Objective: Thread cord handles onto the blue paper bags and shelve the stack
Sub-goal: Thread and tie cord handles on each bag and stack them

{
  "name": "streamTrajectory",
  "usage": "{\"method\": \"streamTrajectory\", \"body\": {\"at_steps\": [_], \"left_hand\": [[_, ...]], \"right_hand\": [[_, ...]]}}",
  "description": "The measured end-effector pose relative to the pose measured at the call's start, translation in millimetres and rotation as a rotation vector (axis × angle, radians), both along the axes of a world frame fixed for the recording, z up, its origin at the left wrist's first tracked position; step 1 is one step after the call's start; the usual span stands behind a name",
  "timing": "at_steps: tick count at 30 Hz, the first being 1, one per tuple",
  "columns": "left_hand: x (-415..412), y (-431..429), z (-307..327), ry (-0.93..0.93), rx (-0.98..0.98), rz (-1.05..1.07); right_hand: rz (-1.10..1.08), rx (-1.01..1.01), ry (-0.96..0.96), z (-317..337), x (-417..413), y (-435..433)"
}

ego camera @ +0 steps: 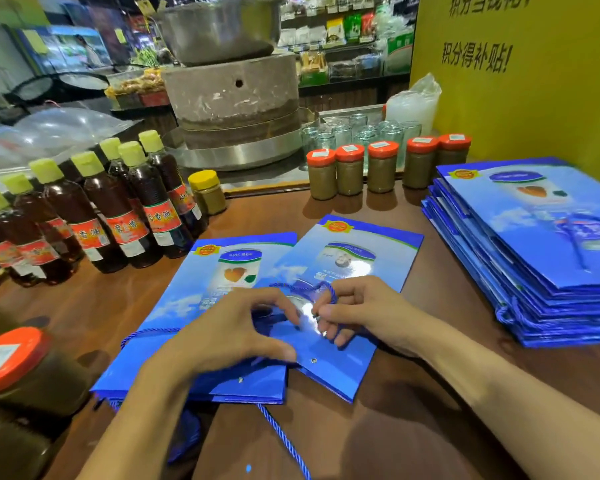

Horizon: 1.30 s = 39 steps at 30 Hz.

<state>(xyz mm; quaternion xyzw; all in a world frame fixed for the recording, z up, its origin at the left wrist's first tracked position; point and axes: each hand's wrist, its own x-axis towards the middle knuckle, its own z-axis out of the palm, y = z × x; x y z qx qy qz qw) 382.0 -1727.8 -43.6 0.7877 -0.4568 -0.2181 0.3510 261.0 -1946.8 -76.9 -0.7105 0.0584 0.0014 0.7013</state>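
now right hand [364,313] pinches cord [305,287], left hand [229,337] on bag [336,372]

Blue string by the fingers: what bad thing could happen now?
The blue cord looped round the right hand's finger could slip loose before it reaches the bag's eyelet. A second cord trails loose between the forearms and might snag an arm, dragging bags. The orange-lidded jar beside the left forearm could get knocked.
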Motion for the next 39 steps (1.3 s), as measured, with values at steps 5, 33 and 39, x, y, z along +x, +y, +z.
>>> {"method": "streamTrajectory", "body": {"at_steps": [5,33,39], "left_hand": [[5.4,-3.5,-12.0,-0.066,0.066,-0.009],[3.6,-8.0,-13.8,-0.095,-0.024,0.101],[1.5,-11.3,-17.6,-0.127,-0.087,0.164]], "right_hand": [[0.042,-0.133,-0.026,-0.9,-0.8,-0.2],[0.12,-0.338,-0.028,-1.5,-1.6,-2.8],[0.021,-0.261,-0.042,-2.6,1.0,-4.1]]}}
